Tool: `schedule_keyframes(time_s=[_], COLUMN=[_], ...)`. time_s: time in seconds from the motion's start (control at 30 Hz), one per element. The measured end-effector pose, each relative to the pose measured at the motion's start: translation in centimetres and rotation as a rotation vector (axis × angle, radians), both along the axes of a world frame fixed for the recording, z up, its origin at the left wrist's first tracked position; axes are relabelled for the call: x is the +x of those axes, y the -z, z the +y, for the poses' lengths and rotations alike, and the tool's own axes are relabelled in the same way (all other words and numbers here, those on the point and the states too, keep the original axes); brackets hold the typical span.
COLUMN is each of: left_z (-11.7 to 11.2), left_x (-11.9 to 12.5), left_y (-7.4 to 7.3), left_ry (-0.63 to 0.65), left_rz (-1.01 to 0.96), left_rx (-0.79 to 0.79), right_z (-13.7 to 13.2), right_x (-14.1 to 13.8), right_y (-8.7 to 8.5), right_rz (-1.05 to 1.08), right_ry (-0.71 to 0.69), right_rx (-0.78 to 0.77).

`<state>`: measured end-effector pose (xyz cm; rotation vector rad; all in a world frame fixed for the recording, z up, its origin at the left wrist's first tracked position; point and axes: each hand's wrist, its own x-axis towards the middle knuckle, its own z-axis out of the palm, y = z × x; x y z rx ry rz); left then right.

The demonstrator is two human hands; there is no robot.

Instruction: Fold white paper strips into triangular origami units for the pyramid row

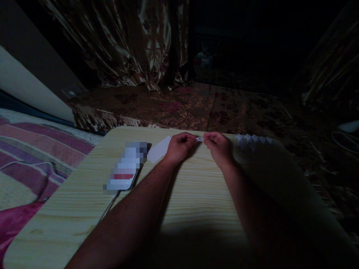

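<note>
Between my two hands, near the far edge of the wooden table (196, 194), is a small piece of folded white paper (199, 139). My left hand (181, 146) pinches its left end, and the fingers of my right hand (218, 145) are closed on its right end. Its exact shape is too small to make out. Just left of my left hand lies a flat white sheet of paper (159, 149). To the right of my right hand stand several pointed folded white paper pieces (254, 140), grouped in rows.
A phone (125, 168), its screen blurred out, lies on the left with a cable (108, 207) running from its lower end. A bed with a striped cover (30, 157) adjoins the left side. Beyond the table are a patterned cloth-covered ledge (174, 104) and a curtain (151, 41).
</note>
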<state>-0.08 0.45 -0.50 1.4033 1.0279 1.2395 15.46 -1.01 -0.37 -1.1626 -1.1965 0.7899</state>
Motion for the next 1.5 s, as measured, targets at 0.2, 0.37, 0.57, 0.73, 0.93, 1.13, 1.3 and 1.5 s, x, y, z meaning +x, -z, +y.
schedule_keyframes(time_s=[0.2, 0.37, 0.57, 0.73, 0.93, 1.13, 1.3, 1.5], left_z=[0.04, -0.05, -0.12, -0.01, -0.06, -0.14, -0.01, 0.07], left_x=[-0.05, -0.04, 0.03, -0.10, -0.11, -0.13, -0.09, -0.15], left_y=[0.07, -0.04, -0.15, 0.01, -0.16, -0.60, -0.47, 0.01], left_ry=[-0.003, -0.009, -0.011, -0.017, 0.003, -0.059, -0.055, 0.052], left_rz=[0.005, 0.015, -0.001, 0.013, -0.058, -0.079, -0.159, -0.180], left_rx=[-0.001, 0.004, -0.003, -0.001, -0.054, -0.089, -0.092, -0.021], right_z=[0.04, 0.08, 0.25, 0.31, 0.46, 0.35, 0.30, 0.45], right_x=[0.13, 0.15, 0.17, 0.11, 0.09, 0.15, 0.10, -0.02], right_y=[0.20, 0.22, 0.32, 0.42, 0.63, 0.78, 0.68, 0.79], right_rz=[-0.002, 0.038, 0.090, 0.098, 0.095, 0.061, 0.065, 0.116], right_ry=[-0.004, -0.005, -0.002, -0.002, -0.006, -0.006, -0.012, -0.027], right_rx=[0.013, 0.014, -0.006, -0.026, -0.004, -0.046, -0.048, -0.011])
